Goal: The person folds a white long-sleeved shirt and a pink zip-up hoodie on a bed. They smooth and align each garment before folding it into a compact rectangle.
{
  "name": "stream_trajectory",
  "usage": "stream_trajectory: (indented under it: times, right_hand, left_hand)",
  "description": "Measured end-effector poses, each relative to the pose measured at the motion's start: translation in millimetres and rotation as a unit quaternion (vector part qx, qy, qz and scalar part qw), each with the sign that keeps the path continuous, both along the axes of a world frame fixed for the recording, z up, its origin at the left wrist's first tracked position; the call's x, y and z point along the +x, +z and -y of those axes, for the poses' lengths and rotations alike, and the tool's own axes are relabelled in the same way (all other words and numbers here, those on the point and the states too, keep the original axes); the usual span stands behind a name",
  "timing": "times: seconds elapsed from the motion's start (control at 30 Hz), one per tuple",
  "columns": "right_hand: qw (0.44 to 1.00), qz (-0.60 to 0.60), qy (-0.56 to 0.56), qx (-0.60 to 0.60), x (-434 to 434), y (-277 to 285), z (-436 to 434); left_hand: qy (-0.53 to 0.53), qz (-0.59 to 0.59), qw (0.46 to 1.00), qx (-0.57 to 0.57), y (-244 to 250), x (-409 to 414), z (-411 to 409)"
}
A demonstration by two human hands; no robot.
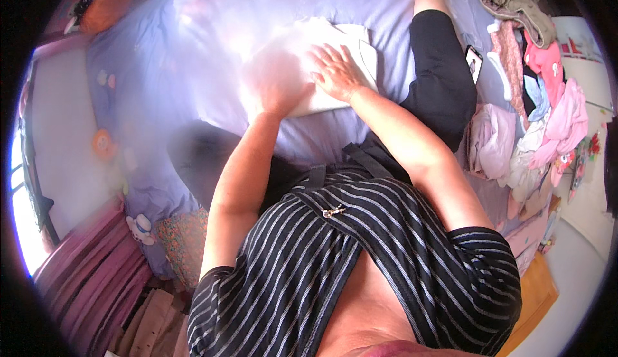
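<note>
A folded white cloth or garment (364, 53) lies on the lavender bedsheet (309, 137) in front of me, between my spread legs. My right hand (335, 73) rests palm down on it with the fingers apart. To its left, my left hand (280, 84) also lies on the white cloth, thumb stretched toward my right hand. Bright glare blurs my left fingers and the cloth's left part, so their outline is unclear. Neither hand appears to grip the fabric.
Right of my bent right leg (434, 77) lie a phone (474, 64), a folded pale pink garment (491, 139) and a heap of clothes (550, 110). A patterned fabric piece (186, 243) is at lower left, near a purple striped curtain or cloth (96, 279).
</note>
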State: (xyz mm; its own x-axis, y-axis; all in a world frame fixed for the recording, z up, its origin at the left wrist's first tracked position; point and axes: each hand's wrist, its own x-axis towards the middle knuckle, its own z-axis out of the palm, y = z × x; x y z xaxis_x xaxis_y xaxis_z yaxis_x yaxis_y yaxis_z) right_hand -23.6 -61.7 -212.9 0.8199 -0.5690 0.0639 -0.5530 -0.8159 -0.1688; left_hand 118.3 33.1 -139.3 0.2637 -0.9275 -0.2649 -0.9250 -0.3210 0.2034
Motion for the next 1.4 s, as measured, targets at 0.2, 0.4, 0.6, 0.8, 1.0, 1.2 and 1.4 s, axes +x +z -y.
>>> stream_trajectory:
  times: [0.2, 0.4, 0.6, 0.8, 1.0, 1.2, 1.4]
  right_hand:
    - [0.995, 0.017, -0.093, -0.035, -9, -13, 36]
    - [0.991, 0.003, -0.132, 0.018, -25, -22, 59]
    - [0.990, 0.019, -0.113, 0.084, -49, 0, 55]
    - [0.994, -0.058, -0.079, 0.039, -58, 20, -30]
    - [0.988, 0.093, -0.062, 0.106, -80, 32, -51]
    - [0.937, 0.220, -0.163, 0.218, -67, 29, -8]
    - [0.946, 0.204, -0.161, 0.196, -48, -2, 6]
  left_hand:
    - [0.094, 0.030, 0.995, 0.018, -13, 12, 4]
    - [0.076, 0.071, 0.994, 0.012, -21, 17, 8]
    - [0.060, 0.095, 0.993, 0.045, -36, 39, -2]
    - [0.000, 0.040, 0.996, -0.083, -53, -9, -55]
    - [-0.090, -0.041, 0.994, -0.054, -22, -27, -78]
    - [-0.094, -0.157, 0.969, -0.165, -22, -36, -67]
    - [-0.087, -0.184, 0.958, -0.203, -42, -51, -33]
